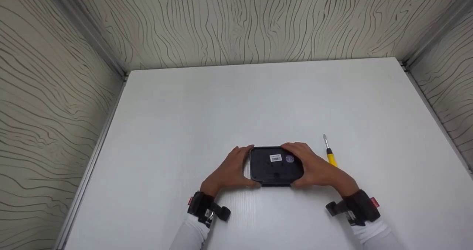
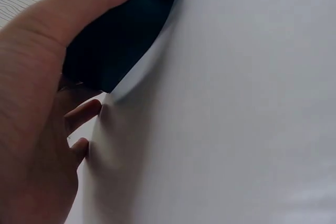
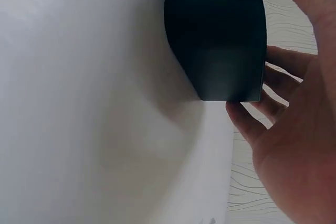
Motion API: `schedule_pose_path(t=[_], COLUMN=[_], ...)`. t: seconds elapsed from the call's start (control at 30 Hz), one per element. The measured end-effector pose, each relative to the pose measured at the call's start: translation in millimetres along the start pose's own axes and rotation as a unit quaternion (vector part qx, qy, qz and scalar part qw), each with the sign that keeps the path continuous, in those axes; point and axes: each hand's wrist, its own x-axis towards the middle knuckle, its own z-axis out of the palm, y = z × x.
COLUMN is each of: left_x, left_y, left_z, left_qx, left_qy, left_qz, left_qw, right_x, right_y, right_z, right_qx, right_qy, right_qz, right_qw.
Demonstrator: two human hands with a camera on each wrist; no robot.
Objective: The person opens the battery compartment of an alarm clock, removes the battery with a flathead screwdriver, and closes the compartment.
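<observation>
Between both hands is a dark blue, box-shaped device [image 1: 271, 172] with rounded corners, a white barcode label and a round purple sticker on its upward face. My left hand [image 1: 234, 168] grips its left end, thumb on the near edge and fingers at the far edge. At the opposite end, my right hand [image 1: 312, 168] holds it in the same way. The left wrist view shows the device's dark side [image 2: 121, 35] under the thumb, close over the table. In the right wrist view its tapered end [image 3: 220, 40] shows, with fingers behind it.
A screwdriver [image 1: 331, 157] with a yellow handle and metal shaft lies just right of the right hand, its tip pointing away. The white table [image 1: 221, 102] is bordered by walls [image 1: 236, 24] with a wood-grain pattern at the back and sides.
</observation>
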Motion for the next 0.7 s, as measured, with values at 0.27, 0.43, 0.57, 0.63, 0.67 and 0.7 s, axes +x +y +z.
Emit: schedule_pose_path(t=[0.27, 0.43, 0.57, 0.63, 0.67, 0.7], left_x=[-1.0, -1.2, 0.6, 1.1, 1.2, 1.3], left_y=[-4.5, -3.0, -2.4, -2.8, -3.1, -3.5], left_z=[-1.6, -2.0, -2.0, -2.4, -2.7, -2.8], left_qx=[0.002, -0.002, 0.002, 0.003, 0.001, -0.001], left_qy=[0.021, 0.017, 0.012, 0.012, 0.012, 0.012], left_qz=[0.067, 0.066, 0.070, 0.070, 0.072, 0.073], left_qw=[0.9976, 0.9977, 0.9974, 0.9975, 0.9974, 0.9973], right_x=[7.6, 16.5, 18.6, 20.0, 20.5, 21.0], right_y=[-36.6, -54.6, -63.0, -65.6, -66.4, -66.7], right_z=[1.6, 15.9, 18.9, 18.2, 17.7, 17.5], right_qx=[-0.088, -0.233, -0.336, -0.379, -0.394, -0.404], right_qy=[0.064, 0.036, 0.018, 0.007, 0.002, 0.000], right_qz=[-0.055, -0.105, -0.130, -0.149, -0.159, -0.165], right_qw=[0.993, 0.966, 0.933, 0.913, 0.905, 0.900])
